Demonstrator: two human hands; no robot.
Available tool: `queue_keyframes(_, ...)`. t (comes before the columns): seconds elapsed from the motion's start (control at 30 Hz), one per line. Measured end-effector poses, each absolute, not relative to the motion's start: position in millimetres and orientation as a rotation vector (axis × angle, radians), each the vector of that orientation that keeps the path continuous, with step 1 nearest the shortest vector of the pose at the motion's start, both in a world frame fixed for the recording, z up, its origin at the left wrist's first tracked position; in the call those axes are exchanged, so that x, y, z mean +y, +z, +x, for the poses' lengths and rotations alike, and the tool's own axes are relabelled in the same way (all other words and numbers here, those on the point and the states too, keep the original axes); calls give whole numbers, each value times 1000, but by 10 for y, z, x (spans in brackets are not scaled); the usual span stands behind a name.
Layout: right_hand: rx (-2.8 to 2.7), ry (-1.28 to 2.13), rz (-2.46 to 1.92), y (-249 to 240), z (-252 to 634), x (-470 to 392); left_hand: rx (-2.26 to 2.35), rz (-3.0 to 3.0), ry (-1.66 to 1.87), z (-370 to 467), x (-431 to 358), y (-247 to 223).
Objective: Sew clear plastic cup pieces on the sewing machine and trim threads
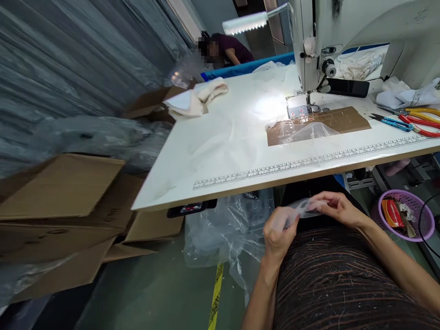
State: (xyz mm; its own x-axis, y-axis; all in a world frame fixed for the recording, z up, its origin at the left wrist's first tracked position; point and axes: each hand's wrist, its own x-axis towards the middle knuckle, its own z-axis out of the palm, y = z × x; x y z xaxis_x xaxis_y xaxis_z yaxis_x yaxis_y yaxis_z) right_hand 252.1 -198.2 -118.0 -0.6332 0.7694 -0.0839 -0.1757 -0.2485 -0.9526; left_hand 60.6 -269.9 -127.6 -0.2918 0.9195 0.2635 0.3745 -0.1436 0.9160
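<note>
Between my two hands, in front of my body and below the table edge, is a piece of sheer white fabric (302, 207). My left hand (280, 229) is closed around one end of it, thumb uppermost. The fingers of my right hand (335, 208) pinch the other end. Above them stands the sewing machine (309, 55), its needle area lit by a lamp (245, 23). More sheer fabric (312, 132) lies over a brown taped strip (350, 120) beside the presser foot.
The white table (165, 178) has a printed ruler along its front edge. Blue snips (392, 123), red-handled scissors (419, 126) and a phone (347, 88) lie at right. Cardboard boxes (62, 192) stand left; plastic sheeting (223, 233) hangs below. A purple basket (381, 206) sits right. Another person (237, 48) bends behind.
</note>
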Motion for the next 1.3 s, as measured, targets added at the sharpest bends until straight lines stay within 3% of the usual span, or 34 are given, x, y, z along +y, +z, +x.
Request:
queue_keyframes(0.17, -1900, 1347, -573, -866, 2607, -2119, 1366, 2116, 1499, 369, -2747, -1202)
queue_keyframes(0.27, -1959, 1199, -525, -822, 2590, -2123, 1351, 2184, 1547, 345, -2721, -1175)
queue_keyframes(0.57, -1893, 1214, -572, -756, 2503, -2085, 1349, 2008, 1632, 408, -2642, -1069)
queue_keyframes(0.8, -1754, 1482, -586, -208, 2799, -1601, 1310, 2020, 1799, 531, -2597, -1000)
queue_keyframes(1.07, -1919, 784, -1385, 119, 2665, -561, 1293, 2227, 1749, 655, -2590, -1155)
queue_keyframes(1.2, -2147, 458, -1422, -1, 2534, -529, 1270, 2291, 1696, 598, -2551, -1230)
queue_keyframes(1.3, -2098, 456, -1346, -73, 2565, -556, 1296, 2207, 1625, 549, -2503, -1275)
